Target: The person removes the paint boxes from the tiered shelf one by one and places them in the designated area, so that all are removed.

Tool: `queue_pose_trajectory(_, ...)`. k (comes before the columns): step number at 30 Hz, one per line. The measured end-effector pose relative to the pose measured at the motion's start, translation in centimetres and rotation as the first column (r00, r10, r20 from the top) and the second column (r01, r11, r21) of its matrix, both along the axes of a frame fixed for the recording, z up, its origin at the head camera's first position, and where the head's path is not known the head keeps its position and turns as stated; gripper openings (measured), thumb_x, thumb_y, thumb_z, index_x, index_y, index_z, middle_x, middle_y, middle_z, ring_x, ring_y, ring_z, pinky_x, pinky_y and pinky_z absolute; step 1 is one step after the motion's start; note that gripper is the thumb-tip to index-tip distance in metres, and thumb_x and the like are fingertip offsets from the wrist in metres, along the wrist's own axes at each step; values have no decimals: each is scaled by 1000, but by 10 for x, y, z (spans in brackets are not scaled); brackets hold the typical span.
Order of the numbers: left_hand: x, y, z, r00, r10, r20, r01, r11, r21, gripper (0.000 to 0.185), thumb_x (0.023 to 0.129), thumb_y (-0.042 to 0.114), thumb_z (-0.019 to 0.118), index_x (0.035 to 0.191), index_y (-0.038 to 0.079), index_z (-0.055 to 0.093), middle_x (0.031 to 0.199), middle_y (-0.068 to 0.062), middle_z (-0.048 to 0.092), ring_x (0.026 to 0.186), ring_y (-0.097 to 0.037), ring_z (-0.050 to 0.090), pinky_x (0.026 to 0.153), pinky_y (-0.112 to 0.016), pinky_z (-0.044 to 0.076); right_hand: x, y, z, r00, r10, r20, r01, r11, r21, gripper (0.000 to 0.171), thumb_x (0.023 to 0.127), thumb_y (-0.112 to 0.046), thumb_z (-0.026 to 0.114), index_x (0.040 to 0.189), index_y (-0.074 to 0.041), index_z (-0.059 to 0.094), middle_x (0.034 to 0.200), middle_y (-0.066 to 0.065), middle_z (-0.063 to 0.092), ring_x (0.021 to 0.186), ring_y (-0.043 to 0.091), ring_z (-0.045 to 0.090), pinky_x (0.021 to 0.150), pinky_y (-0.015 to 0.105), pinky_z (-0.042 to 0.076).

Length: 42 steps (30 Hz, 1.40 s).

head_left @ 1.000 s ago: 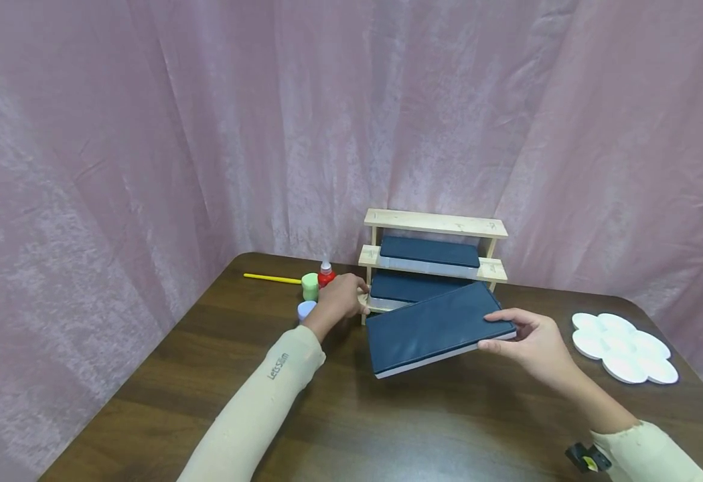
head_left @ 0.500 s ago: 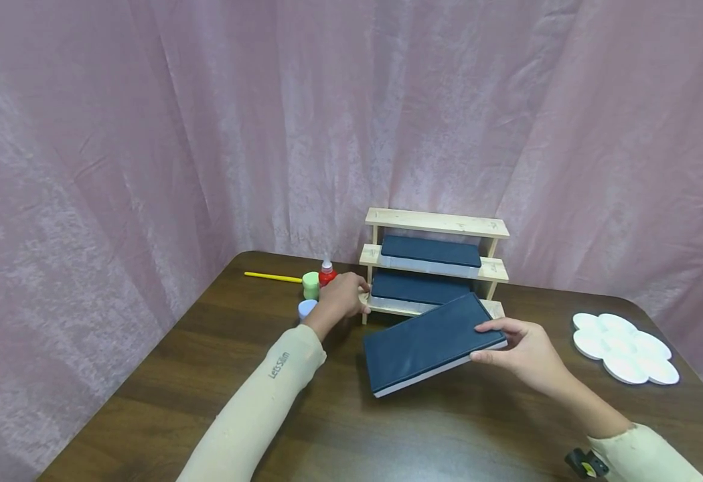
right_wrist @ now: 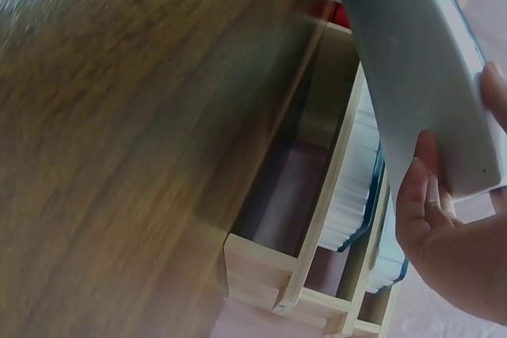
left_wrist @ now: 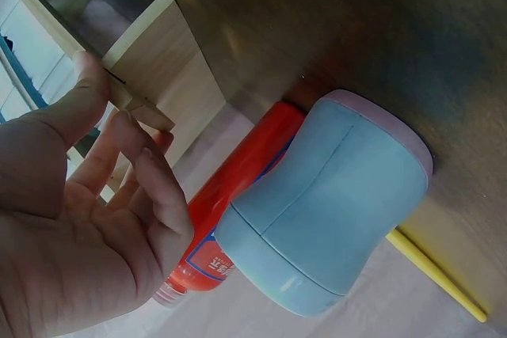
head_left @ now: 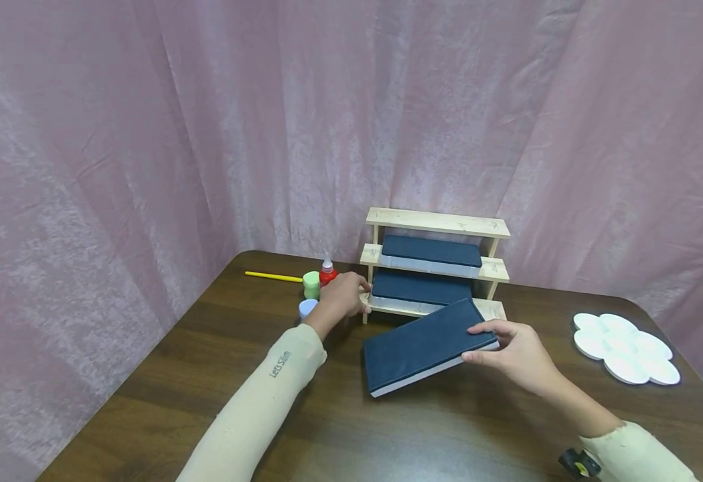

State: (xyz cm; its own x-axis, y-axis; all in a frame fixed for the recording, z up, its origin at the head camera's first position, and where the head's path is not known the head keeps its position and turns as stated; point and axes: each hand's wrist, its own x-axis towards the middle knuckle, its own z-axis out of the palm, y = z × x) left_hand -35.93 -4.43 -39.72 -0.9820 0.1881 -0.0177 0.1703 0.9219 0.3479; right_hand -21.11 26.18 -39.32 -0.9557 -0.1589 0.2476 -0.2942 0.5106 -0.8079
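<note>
Right hand [head_left: 517, 351] clamped on the right end of a dark blue book [head_left: 426, 345], thumb on the cover, fingers underneath. The book is tilted: its left corner is down at the bench [head_left: 219, 375], its right end raised just in front of the wooden rack [head_left: 436, 224]. Left hand [head_left: 341, 298] grips the rack's left front post, fingers curled round it. Two more blue books [head_left: 431, 251] lie on the rack's shelves. Green jar [head_left: 310, 284], red bottle [head_left: 327, 273] and yellow brush [head_left: 273, 277] sit beside the left hand; white palette [head_left: 625, 348] lies well apart at right.
</note>
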Motion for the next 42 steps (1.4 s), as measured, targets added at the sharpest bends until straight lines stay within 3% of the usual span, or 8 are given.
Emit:
queue_pose_trajectory(4, 1, 0, 0, 1000, -3, 1, 3, 1000, 6, 50, 76, 32, 87, 123, 25, 71, 131, -5, 64, 109, -25, 60, 84, -48, 53, -1, -4, -2, 999, -52, 12, 52, 998, 26, 45, 71, -23, 91, 110, -7, 73, 77, 4, 58, 54, 6, 49, 46, 24, 40)
queue_pose_trajectory(11, 3, 0, 2, 1000, -5, -1, 5, 1000, 17, 50, 76, 32, 86, 123, 24, 71, 130, -6, 64, 107, -25, 61, 84, -48, 53, -1, -11, -4, 993, -112, 24, 110, 991, 71, 46, 70, -29, 91, 108, -10, 75, 76, 2, 52, 62, 11, 40, 48, 26, 34)
queue_pose_trajectory(13, 4, 0, 2, 1000, -5, -4, 5, 1000, 15, 50, 76, 32, 86, 123, 23, 71, 130, -5, 64, 107, -25, 61, 83, -47, 53, -1, -13, -5, 993, -117, 27, 114, 989, 90, 46, 71, -31, 91, 109, -11, 75, 81, 5, 59, 70, 13, 46, 54, 26, 39)
queue_pose_trajectory(17, 4, 1, 2, 1000, -5, -6, 5, 1000, 6, 50, 76, 32, 86, 123, 23, 71, 129, -5, 64, 106, -25, 61, 84, -48, 53, 1, -14, -6, 995, -100, 25, 96, 989, 117, 44, 73, -30, 90, 110, -12, 75, 114, 9, 70, 100, 21, 59, 80, 37, 51)
queue_pose_trajectory(20, 4, 1, 2, 1000, -4, -5, 4, 1000, -1, 50, 76, 32, 86, 123, 24, 71, 129, -5, 64, 107, -24, 61, 84, -48, 53, 2, -15, -6, 997, -73, 30, 69, 991, 111, 43, 74, -26, 89, 111, -10, 75, 115, 12, 71, 106, 26, 62, 87, 45, 51)
queue_pose_trajectory(28, 5, 2, 4, 1000, 2, 4, -2, 1000, 1, 51, 76, 31, 86, 124, 24, 70, 129, -5, 64, 106, -25, 61, 85, -49, 53, 3, -14, -8, 993, -40, 111, 30, 995, 94, 51, 74, -20, 88, 119, -4, 69, 99, 14, 72, 86, 20, 67, 66, 25, 53)
queue_pose_trajectory(33, 5, 2, 5, 1000, 2, 8, -2, 1000, 0, 51, 76, 31, 86, 124, 24, 70, 129, -5, 64, 107, -25, 60, 85, -49, 52, 4, -13, -9, 986, -17, 163, 2, 996, 90, 53, 75, -19, 87, 122, -4, 66, 86, 9, 72, 78, 18, 66, 61, 27, 53)
queue_pose_trajectory(42, 5, 2, 5, 1000, 6, 1, -6, 1000, -1, 50, 76, 31, 86, 123, 24, 71, 128, -5, 65, 106, -25, 61, 84, -48, 53, 4, -13, -12, 986, -32, 161, 5, 986, 167, 54, 73, -24, 88, 119, -5, 67, 75, 5, 67, 69, 17, 62, 55, 28, 49)
